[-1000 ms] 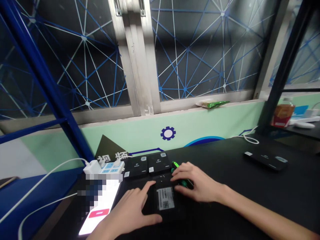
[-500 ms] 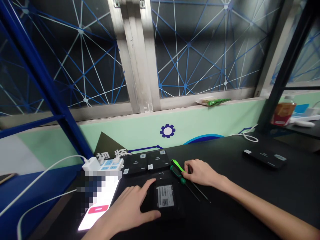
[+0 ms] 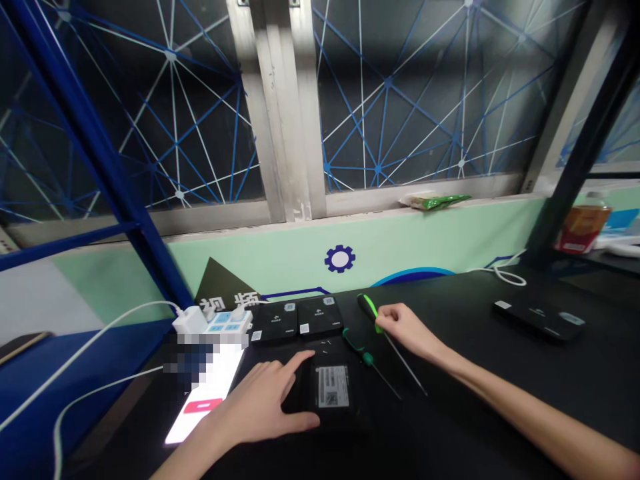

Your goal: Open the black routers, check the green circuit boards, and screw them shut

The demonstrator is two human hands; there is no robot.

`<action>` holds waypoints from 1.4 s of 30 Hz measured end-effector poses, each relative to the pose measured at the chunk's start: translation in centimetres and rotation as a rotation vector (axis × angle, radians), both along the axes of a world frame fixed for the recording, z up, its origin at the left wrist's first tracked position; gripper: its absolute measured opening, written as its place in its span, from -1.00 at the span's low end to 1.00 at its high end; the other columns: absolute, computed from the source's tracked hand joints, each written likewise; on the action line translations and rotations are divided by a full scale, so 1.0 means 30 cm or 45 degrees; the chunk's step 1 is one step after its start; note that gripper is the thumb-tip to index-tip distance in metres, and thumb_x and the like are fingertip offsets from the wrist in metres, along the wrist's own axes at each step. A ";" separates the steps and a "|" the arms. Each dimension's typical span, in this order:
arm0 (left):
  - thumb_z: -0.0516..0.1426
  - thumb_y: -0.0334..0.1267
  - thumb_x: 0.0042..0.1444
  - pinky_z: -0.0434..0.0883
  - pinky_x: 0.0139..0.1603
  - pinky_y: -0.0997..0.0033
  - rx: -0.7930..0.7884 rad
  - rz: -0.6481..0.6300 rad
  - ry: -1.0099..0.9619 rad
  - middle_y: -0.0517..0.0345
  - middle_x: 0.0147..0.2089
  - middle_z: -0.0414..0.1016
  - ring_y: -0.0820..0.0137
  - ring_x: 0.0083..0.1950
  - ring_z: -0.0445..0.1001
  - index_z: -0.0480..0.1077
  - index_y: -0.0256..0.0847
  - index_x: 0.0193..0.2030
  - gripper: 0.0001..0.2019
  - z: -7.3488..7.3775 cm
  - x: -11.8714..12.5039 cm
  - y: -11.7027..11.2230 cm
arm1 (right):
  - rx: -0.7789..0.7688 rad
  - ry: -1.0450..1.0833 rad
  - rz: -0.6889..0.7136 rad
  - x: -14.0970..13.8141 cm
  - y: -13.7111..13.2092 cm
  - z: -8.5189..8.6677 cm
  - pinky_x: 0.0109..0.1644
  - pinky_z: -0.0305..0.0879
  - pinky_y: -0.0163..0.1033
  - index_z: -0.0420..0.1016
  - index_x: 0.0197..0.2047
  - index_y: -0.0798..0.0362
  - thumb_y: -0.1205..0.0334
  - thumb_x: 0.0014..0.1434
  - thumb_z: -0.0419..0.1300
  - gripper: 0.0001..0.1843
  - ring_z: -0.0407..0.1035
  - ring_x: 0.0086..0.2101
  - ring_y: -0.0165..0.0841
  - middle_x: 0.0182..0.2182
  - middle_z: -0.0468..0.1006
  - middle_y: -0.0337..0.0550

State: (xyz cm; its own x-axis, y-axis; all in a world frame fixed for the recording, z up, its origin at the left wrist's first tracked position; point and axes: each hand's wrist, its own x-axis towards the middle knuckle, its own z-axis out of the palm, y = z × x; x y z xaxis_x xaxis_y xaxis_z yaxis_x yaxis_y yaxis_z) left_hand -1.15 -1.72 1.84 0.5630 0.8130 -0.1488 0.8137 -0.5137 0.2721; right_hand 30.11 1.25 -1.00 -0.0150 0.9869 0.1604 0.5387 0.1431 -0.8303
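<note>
Counting two: right hand (image 3: 406, 327) grips green screwdriver (image 3: 369, 308), spare screwdriver (image 3: 356, 347) lies between hands, left hand (image 3: 265, 401) flat on labelled box (image 3: 333, 387).

A black-and-green handle is seen on the screwdriver (image 3: 369, 308). The box (image 3: 307, 393) is coloured black, its label (image 3: 333, 387) white. The window (image 3: 425, 100) is patterned with blue and white lines. The table (image 3: 475, 373) is black.

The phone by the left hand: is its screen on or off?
On. The phone glows white with a red bar, beside the left hand.
</note>
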 end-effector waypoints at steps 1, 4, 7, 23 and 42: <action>0.20 0.30 0.04 0.20 -0.31 0.36 -0.007 -0.003 0.004 0.23 -0.32 0.37 0.25 -0.28 0.36 0.05 0.03 0.45 -0.10 0.003 0.000 0.001 | 0.004 0.092 0.022 0.003 0.003 0.003 -0.54 -0.14 -0.29 0.03 -0.55 -0.03 0.09 0.15 0.01 -0.69 -0.07 -0.62 -0.46 -0.66 0.00 -0.40; 0.21 0.30 0.03 0.19 -0.32 0.37 -0.023 -0.008 0.009 0.24 -0.33 0.37 0.25 -0.28 0.36 0.07 0.04 0.44 -0.11 0.009 -0.003 0.002 | 0.022 0.367 0.093 0.008 0.002 0.013 -0.60 -0.13 -0.33 -0.05 -0.47 -0.05 0.06 0.22 -0.08 -0.72 -0.17 -0.65 -0.48 -0.63 -0.07 -0.44; 0.22 0.30 0.01 0.19 -0.33 0.37 -0.032 -0.013 0.002 0.25 -0.33 0.36 0.26 -0.27 0.35 0.09 0.03 0.43 -0.10 0.012 -0.007 0.003 | -0.024 0.853 0.241 0.007 -0.008 0.021 -0.62 -0.25 -0.38 -0.01 -0.44 -0.05 0.14 0.14 0.13 -0.68 -0.28 -0.63 -0.51 -0.62 -0.12 -0.50; 0.21 0.35 0.01 0.19 -0.29 0.33 -0.065 -0.001 0.038 0.22 -0.30 0.38 0.22 -0.24 0.36 0.05 0.09 0.43 -0.10 0.012 -0.005 0.005 | -0.030 1.018 0.343 -0.033 -0.048 0.025 -0.62 0.07 -0.42 0.46 -0.27 0.06 0.08 0.25 0.20 -0.79 0.27 -0.56 -0.45 -0.40 0.55 -0.13; 0.16 0.42 0.00 0.21 -0.30 0.32 -0.031 0.013 0.060 0.17 -0.28 0.37 0.17 -0.22 0.36 0.04 0.10 0.45 -0.07 0.007 -0.009 -0.001 | -0.030 0.735 0.360 -0.102 -0.068 -0.006 -0.63 -0.05 -0.39 0.54 -0.29 0.10 -0.03 0.22 0.23 -0.67 0.16 -0.66 -0.53 -0.47 0.55 -0.19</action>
State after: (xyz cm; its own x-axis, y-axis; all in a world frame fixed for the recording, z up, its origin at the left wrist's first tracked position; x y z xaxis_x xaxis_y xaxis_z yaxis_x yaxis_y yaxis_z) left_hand -1.42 -1.75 2.05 0.5467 0.8145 -0.1944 0.8310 -0.4991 0.2456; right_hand 27.05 -0.78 -1.18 -0.1927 0.9610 0.1983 -0.0518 0.1919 -0.9801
